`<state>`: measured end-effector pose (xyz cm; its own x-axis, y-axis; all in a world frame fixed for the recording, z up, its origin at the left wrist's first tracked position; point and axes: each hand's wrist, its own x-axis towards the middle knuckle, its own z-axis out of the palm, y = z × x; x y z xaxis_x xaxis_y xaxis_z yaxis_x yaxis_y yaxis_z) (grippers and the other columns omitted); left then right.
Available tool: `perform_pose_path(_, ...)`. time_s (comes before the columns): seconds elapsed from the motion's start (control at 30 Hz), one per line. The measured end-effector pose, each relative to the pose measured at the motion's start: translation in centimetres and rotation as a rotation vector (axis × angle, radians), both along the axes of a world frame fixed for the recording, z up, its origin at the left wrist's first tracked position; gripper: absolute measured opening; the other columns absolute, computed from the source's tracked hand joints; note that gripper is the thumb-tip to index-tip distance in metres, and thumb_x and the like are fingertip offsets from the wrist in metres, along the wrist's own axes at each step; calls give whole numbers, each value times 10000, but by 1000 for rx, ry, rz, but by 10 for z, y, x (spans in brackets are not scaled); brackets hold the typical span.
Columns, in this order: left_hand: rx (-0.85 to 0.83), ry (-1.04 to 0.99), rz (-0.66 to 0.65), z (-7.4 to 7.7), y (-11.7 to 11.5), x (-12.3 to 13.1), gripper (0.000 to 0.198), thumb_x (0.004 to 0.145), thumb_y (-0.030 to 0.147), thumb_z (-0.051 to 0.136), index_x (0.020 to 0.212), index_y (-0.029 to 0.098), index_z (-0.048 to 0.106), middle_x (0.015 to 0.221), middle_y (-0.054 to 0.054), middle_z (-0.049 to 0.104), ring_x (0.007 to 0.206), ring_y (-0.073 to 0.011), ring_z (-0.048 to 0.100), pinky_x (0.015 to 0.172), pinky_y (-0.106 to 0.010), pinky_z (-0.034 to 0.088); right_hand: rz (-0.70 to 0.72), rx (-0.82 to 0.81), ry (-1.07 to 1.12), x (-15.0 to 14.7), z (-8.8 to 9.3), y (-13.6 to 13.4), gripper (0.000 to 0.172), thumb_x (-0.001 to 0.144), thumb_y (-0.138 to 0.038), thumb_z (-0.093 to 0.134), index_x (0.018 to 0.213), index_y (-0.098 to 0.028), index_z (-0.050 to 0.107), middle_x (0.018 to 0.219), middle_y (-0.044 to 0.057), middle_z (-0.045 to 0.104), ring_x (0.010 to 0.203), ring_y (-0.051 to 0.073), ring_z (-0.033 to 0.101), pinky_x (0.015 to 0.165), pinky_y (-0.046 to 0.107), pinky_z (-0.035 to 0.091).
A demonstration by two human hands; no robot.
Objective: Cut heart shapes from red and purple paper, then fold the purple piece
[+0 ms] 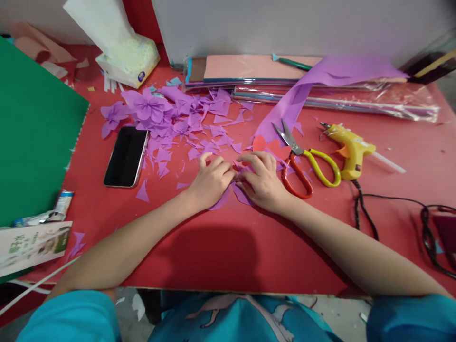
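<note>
Both hands meet over a purple paper piece (220, 201) on the red table, its rounded edges showing below them. My left hand (213, 182) has its fingers bent and closed on the paper. Beside it my right hand (262, 182) also presses the paper with curled fingers, its fingertips close to the left ones. The middle of the piece is hidden under the fingers. Just beyond my right hand lie red paper shapes (259, 143) and scissors (298, 151) with one red and one yellow handle, blades apart. Purple paper scraps (192, 114) are scattered beyond my left hand.
Purple paper flowers (149, 108) sit at the back left near a phone (126, 156) and a tissue box (133, 61). A yellow glue gun (351, 149) with a black cable lies right. Wrapped paper packs (249, 69) line the back; a green board (32, 133) stands left.
</note>
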<state>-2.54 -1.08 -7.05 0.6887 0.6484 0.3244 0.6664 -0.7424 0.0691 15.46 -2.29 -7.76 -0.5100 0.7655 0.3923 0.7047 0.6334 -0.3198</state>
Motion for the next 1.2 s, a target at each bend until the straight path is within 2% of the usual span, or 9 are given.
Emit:
perform_pose_path(0.27, -259, -30, 12, 12, 4, -3, 167, 889, 225, 498, 836, 179, 650, 838, -42, 660, 904, -203, 545, 925, -498, 267, -11, 10, -8, -2, -4, 0, 158, 868, -196, 482, 790, -176, 618, 1147, 118, 582, 1104, 294, 414, 926, 504, 317)
perform_pose_path(0.5, -393, -79, 66, 15, 4, -3, 141, 829, 320, 600, 831, 194, 664, 861, -27, 653, 949, -217, 537, 921, -481, 245, -3, 6, 1, -2, -4, 0, 180, 874, -195, 468, 786, -180, 625, 1136, 111, 586, 1108, 285, 414, 929, 500, 316)
perform_pose_path(0.7, -466, -100, 143, 14, 3, -1, 96, 827, 256, 602, 790, 196, 666, 836, -15, 647, 948, -214, 543, 927, -485, 238, 14, 4, 19, -2, -4, 1, 163, 869, -194, 482, 782, -164, 617, 1120, 124, 594, 1098, 285, 408, 917, 487, 318)
perform_pose_path(0.8, -474, -117, 159, 13, 2, 0, 106, 830, 259, 596, 785, 191, 664, 829, -14, 649, 925, -206, 548, 926, -479, 245, 15, -16, 25, -2, -4, 1, 172, 874, -207, 477, 783, -171, 619, 1126, 121, 587, 1102, 286, 405, 914, 488, 314)
perform_pose_path(1.07, -361, -96, 94, 10, 0, 0, 177, 875, 248, 501, 791, 174, 637, 815, -36, 642, 908, -212, 547, 927, -475, 253, 33, -64, 89, 1, -3, 1, 134, 858, -222, 496, 786, -181, 602, 1116, 121, 570, 1090, 296, 434, 904, 510, 348)
perform_pose_path(1.2, -341, -141, 99, 4, 2, -2, 119, 846, 220, 540, 779, 161, 618, 803, -30, 627, 884, -204, 555, 921, -456, 260, -78, -47, 270, 7, -2, 3, 86, 832, -229, 523, 904, -191, 550, 1101, 138, 523, 1059, 277, 497, 880, 485, 416)
